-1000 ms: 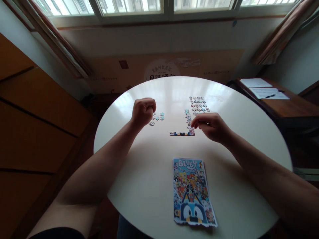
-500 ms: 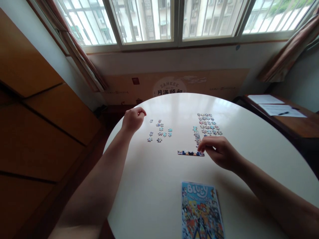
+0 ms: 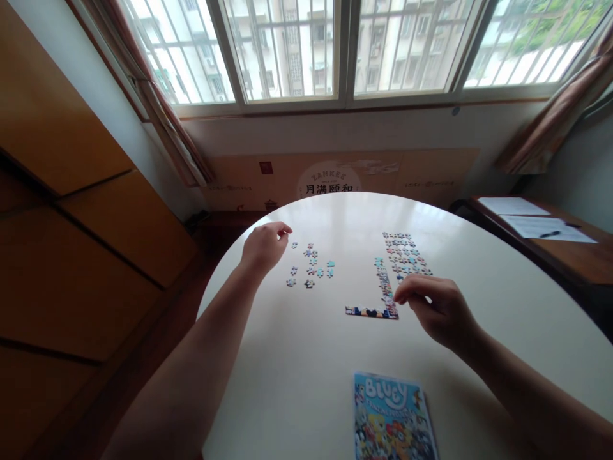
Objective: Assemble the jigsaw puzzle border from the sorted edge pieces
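Observation:
A partly joined jigsaw puzzle lies on the white table, its dark bottom strip (image 3: 371, 312) meeting a colourful upright column (image 3: 384, 281) in an L shape. My right hand (image 3: 438, 310) is closed, thumb and fingertips together, just at the right edge of that column near the corner. Whether its fingertips touch the puzzle or hold a piece, I cannot tell. My left hand (image 3: 265, 246) rests curled near the table's far left edge, beside loose jigsaw pieces (image 3: 311, 271); the inside of its grip is hidden. Rows of more pieces (image 3: 405, 249) lie beyond my right hand.
A blue "Bluey" picture sheet or booklet (image 3: 395, 415) lies at the table's front. The round white table (image 3: 287, 358) has its curved edge near my left forearm. To the right, a brown desk (image 3: 582, 255) bears papers (image 3: 546, 227) and a pen. A window is ahead.
My right hand has shifted slightly right, off the corner of the puzzle, where strip and column now show joined. My left hand stays curled in about the same place. The view has tilted up.

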The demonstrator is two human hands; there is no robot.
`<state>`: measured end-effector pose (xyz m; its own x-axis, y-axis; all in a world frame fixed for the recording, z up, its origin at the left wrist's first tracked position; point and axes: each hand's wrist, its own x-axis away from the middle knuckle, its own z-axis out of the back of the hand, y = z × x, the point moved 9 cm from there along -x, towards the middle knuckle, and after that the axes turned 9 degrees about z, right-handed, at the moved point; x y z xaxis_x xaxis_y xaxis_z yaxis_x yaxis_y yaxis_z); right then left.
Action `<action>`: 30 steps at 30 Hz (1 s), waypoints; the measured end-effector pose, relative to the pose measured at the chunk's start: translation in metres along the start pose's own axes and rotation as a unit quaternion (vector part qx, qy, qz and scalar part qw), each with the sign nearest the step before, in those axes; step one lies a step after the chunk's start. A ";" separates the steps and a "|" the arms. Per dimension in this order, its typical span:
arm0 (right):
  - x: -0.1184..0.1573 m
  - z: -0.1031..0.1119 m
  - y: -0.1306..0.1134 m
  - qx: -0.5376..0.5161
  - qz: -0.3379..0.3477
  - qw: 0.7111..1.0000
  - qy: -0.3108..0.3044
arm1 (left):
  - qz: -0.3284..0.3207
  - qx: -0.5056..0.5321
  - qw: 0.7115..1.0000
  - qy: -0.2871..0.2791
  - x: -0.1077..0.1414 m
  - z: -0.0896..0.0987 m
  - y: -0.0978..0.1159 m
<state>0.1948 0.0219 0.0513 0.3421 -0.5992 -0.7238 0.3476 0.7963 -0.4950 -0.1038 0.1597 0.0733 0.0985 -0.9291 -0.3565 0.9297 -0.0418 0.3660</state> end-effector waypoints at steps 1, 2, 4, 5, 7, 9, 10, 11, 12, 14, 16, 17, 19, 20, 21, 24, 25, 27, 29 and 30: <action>0.000 0.002 -0.001 0.002 0.001 1.000 0.012 | 0.008 -0.001 1.000 0.000 -0.001 -0.003 -0.003; -0.001 0.004 -0.002 0.002 0.003 1.000 0.024 | 0.013 -0.002 1.000 -0.002 -0.002 -0.007 -0.006; -0.001 0.006 -0.005 0.004 0.004 0.999 0.043 | 0.022 -0.004 1.000 -0.013 -0.004 -0.016 -0.011; -0.002 0.006 -0.006 0.004 0.004 0.999 0.049 | 0.027 -0.005 0.999 -0.018 -0.005 -0.019 -0.013; -0.002 0.006 -0.007 0.005 0.002 0.999 0.053 | 0.039 -0.004 0.999 -0.024 -0.006 -0.024 -0.018; -0.003 0.005 -0.007 0.005 0.000 0.999 0.052 | 0.051 0.002 0.998 -0.022 -0.008 -0.026 -0.024; -0.003 0.005 -0.007 0.006 -0.001 0.999 0.050 | 0.057 0.007 0.998 -0.021 -0.008 -0.026 -0.027; -0.002 0.005 -0.007 0.008 0.000 0.999 0.050 | 0.062 0.011 0.998 -0.019 -0.009 -0.027 -0.029; -0.002 0.005 -0.007 0.009 0.001 0.999 0.049 | 0.065 0.014 0.998 -0.018 -0.010 -0.027 -0.030; -0.001 0.004 -0.006 0.008 0.002 0.999 0.048 | 0.058 0.016 0.998 -0.017 -0.011 -0.030 -0.030; 0.000 0.004 -0.005 0.007 0.001 0.999 0.046 | 0.026 0.012 0.999 -0.030 -0.010 -0.035 -0.022; 0.000 0.004 -0.004 0.006 -0.001 0.999 0.045 | 0.005 0.006 0.999 -0.041 -0.008 -0.039 -0.017; 0.001 0.004 -0.003 0.005 -0.004 0.999 0.044 | -0.029 -0.010 0.997 -0.067 -0.004 -0.048 -0.007; 0.001 0.004 -0.003 0.005 -0.004 0.999 0.044 | -0.039 -0.018 0.996 -0.079 -0.001 -0.052 -0.003; 0.001 0.004 -0.003 0.004 -0.005 0.999 0.044 | -0.047 -0.023 0.995 -0.089 0.001 -0.056 0.000; 0.000 0.003 -0.004 0.007 -0.002 0.999 0.039 | -0.066 -0.033 0.991 -0.111 0.006 -0.065 0.006; 0.000 0.002 -0.004 0.008 0.000 0.999 0.037 | -0.071 -0.036 0.990 -0.117 0.007 -0.068 0.008; 0.000 0.000 -0.002 0.010 0.000 0.999 0.031 | -0.077 -0.039 0.988 -0.127 0.006 -0.072 0.010; 0.001 -0.002 0.000 0.010 -0.006 1.000 0.026 | -0.075 -0.044 0.986 -0.139 0.005 -0.074 0.010; 0.001 -0.002 0.001 0.009 -0.011 1.000 0.023 | -0.072 -0.047 0.986 -0.146 0.005 -0.075 0.011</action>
<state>0.1939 0.0223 0.0487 0.2937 -0.6122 -0.7341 0.3708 0.7808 -0.5028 -0.0668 0.1824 0.0108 -0.1311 -0.9826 -0.1316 0.9565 -0.1603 0.2440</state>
